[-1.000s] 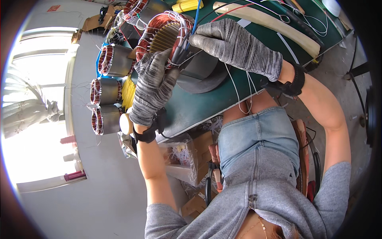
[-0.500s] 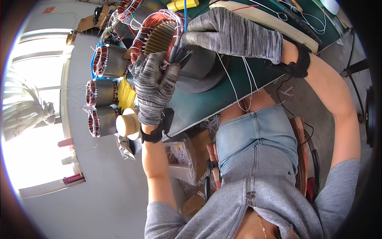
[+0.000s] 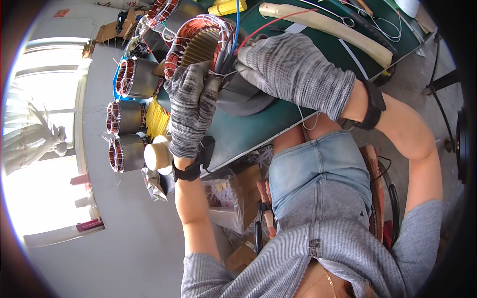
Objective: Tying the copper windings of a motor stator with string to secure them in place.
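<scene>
A motor stator lies on its side on the bench, its copper end winding laced with white cord. My left hand, in a grey striped knit glove, is closed on the near rim of that winding, thumb and fingers by the lead wires. My right hand, gloved alike, pinches a white cord drawn from the winding's edge; its fingertips are partly hidden. A blue wire and a red wire rise from dark sleeves beside my fingers. A loop of cord hangs below my right hand.
Several wound stators stand along the left, beside yellow strips and a cream spool. A long pale curved bar lies across the green bench, with tools behind it. Below is an open box of scraps.
My right hand has come down toward the bench's near edge, and the hanging cord loop is shorter. The red wire now arches out over my right hand. My left hand stays on the winding.
</scene>
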Tool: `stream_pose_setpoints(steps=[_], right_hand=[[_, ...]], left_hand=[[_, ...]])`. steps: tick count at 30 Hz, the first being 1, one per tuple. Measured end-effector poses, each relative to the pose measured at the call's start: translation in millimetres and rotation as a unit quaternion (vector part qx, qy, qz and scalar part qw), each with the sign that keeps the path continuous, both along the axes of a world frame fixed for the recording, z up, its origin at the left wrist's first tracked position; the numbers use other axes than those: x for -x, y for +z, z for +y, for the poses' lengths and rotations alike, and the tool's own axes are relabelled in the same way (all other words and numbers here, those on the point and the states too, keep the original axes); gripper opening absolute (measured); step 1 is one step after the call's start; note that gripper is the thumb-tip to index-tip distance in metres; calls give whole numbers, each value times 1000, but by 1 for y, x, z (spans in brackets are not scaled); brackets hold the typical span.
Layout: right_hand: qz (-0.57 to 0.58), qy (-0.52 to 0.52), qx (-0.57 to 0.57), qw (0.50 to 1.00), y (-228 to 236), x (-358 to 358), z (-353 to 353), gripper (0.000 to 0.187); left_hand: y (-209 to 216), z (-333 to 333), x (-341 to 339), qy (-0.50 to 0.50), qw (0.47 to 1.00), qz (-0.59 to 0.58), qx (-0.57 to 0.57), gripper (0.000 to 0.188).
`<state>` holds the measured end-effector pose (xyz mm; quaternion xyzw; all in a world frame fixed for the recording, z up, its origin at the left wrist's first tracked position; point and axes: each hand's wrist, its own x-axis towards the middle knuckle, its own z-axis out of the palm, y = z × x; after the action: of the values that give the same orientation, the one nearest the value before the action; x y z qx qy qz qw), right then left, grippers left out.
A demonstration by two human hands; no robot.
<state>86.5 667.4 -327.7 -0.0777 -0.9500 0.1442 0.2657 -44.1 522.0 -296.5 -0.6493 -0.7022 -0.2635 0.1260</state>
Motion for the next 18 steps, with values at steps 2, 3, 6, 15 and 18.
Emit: stream_pose_setpoints(steps=[2, 3, 6, 15, 18], right_hand=[[-30, 21, 6, 999, 12, -2, 6, 31], [-62, 41, 13, 997, 15, -2, 10, 33], [-29, 63, 21, 997, 1, 1, 20, 31], [1, 174, -175, 969, 12, 18, 46, 27], [-4, 186, 10, 983, 4, 19, 44, 26]], left_hand=[[-3, 0, 1, 17, 999, 36, -19, 17], [-4, 0, 1, 15, 999, 34, -21, 17], [-6, 0, 2, 28, 999, -15, 30, 22], [-10, 0, 2, 50, 996, 73, -17, 28], [-12, -1, 6, 54, 995, 84, -15, 30]])
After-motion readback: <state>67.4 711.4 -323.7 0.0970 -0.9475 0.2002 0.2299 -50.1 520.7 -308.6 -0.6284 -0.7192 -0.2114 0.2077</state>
